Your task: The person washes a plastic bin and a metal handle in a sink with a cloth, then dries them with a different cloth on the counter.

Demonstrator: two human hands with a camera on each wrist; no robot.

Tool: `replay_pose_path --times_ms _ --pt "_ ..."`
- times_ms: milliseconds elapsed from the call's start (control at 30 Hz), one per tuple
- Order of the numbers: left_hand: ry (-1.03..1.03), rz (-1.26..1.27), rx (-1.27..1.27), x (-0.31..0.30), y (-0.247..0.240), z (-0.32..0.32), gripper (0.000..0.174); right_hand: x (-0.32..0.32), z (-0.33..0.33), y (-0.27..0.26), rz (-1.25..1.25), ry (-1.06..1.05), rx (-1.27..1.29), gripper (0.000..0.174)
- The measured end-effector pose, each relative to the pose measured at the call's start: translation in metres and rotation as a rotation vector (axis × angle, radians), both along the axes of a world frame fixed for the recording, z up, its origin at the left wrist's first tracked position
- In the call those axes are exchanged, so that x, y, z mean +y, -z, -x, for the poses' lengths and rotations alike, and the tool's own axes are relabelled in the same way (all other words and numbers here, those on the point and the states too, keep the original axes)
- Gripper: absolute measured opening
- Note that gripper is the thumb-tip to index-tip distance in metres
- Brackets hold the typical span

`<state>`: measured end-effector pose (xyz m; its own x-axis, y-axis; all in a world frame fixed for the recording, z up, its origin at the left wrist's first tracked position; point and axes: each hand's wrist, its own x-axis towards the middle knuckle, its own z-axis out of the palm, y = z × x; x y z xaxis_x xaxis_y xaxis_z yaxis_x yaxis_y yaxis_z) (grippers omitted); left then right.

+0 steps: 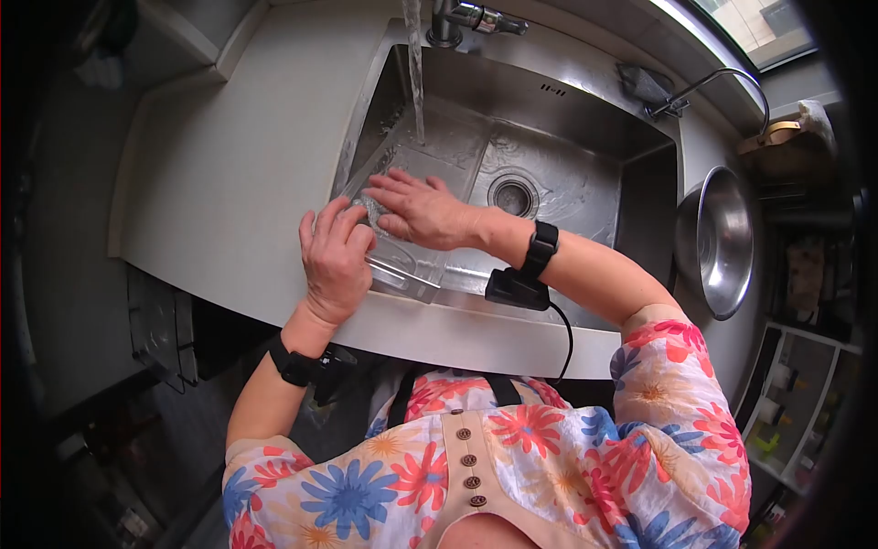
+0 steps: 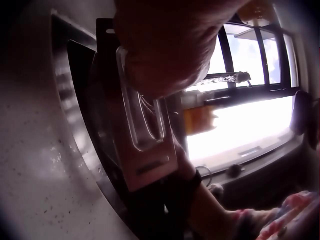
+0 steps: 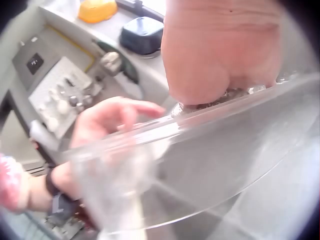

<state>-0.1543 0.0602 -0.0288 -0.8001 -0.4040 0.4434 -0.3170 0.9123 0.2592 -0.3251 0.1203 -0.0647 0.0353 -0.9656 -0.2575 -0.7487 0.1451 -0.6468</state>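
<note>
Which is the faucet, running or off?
Running: the head view shows a stream of water falling beside the faucet into the clear plastic container in the sink; the outlet is out of frame.

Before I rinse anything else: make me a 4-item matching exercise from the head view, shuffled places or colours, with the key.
Column one
1. Plastic container
2. Steel bowl
3. Round drain
4. Strap on the right wrist

Column two
A. Black
B. Outside the sink, to its right
C. Inside the sink, with running water falling into it
D. Set into the sink's floor

Pairs: 1-C, 2-B, 3-D, 4-A
</note>
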Motion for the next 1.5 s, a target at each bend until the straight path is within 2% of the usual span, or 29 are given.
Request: replay_pose_path --times_ms 33,67,133,167,267,400,533,600,667,700,767,800,867,900,967,1067,1133,1233,1333,1433,1500 --pt "0.019 -0.032 0.027 -0.001 0.002 -0.001 0.013 0.003 -0.006 -0.003 0.085 -0.107 -0.035 0.051" --pt "0.039 -0.062 0.056 -0.002 0.003 -0.001 0.011 0.001 -0.002 0.002 0.086 -0.106 -0.033 0.051" --pt "0.055 -0.058 0.054 -0.003 0.001 -0.002 0.011 -0.012 0.02 0.015 0.045 -0.034 0.108 0.05" --pt "0.067 -0.057 0.048 -0.003 0.0 -0.003 0.011 -0.017 0.034 0.017 -0.058 0.05 0.159 0.049" --pt "0.07 -0.056 0.052 -0.003 0.004 -0.003 0.012 -0.018 0.043 0.023 -0.089 0.095 0.163 0.048" --pt "0.038 -0.068 0.073 -0.002 0.004 -0.002 0.012 0.014 -0.004 -0.014 0.104 -0.145 -0.023 0.042" --pt "0.06 -0.092 0.056 -0.003 0.003 -0.004 0.013 0.045 0.027 -0.014 0.089 -0.149 0.061 0.037" --pt "0.065 -0.11 0.062 -0.004 0.003 -0.004 0.015 0.059 0.055 0.002 0.055 -0.059 0.112 0.034" --pt "0.071 -0.093 0.071 -0.003 0.003 -0.004 0.015 0.057 0.086 0.017 0.0 0.077 0.272 0.025" --pt "0.075 -0.093 0.072 -0.003 0.003 -0.003 0.015 0.052 0.105 0.048 -0.038 0.179 0.336 0.022" --pt "0.086 -0.08 0.05 -0.002 0.003 -0.001 0.011 0.038 0.108 0.044 -0.139 0.305 0.436 0.025" --pt "0.091 -0.079 0.045 -0.003 0.003 0.0 0.011 0.035 0.102 0.048 -0.139 0.31 0.431 0.025" --pt "0.081 -0.08 0.047 -0.004 0.002 0.0 0.011 0.029 0.088 0.058 0.153 0.298 0.321 0.028" --pt "0.085 -0.079 0.045 -0.004 0.003 0.001 0.011 0.023 0.081 0.054 0.153 0.302 0.319 0.028" --pt "0.045 -0.063 0.031 -0.006 0.004 0.001 0.012 0.01 0.061 0.036 0.22 0.167 0.02 0.031" --pt "-0.004 -0.053 0.07 -0.006 -0.002 0.006 0.016 -0.013 0.032 0.01 0.256 0.105 -0.035 0.031" --pt "-0.054 -0.066 0.102 -0.008 -0.005 0.009 0.016 -0.02 0.01 -0.012 0.322 0.008 -0.229 0.031" --pt "-0.113 -0.126 0.137 -0.012 -0.008 0.008 0.016 -0.029 0.008 -0.001 0.435 -0.135 -0.077 0.036" --pt "-0.143 -0.195 0.144 -0.012 -0.005 0.005 0.016 -0.039 0.043 0.023 0.193 0.027 0.079 0.038" --pt "-0.155 -0.199 0.134 -0.015 -0.002 0.005 0.015 -0.046 0.043 0.026 0.139 0.091 0.055 0.039" --pt "-0.159 -0.191 0.121 -0.014 -0.001 0.005 0.015 -0.037 0.016 0.02 0.234 0.078 -0.08 0.041"
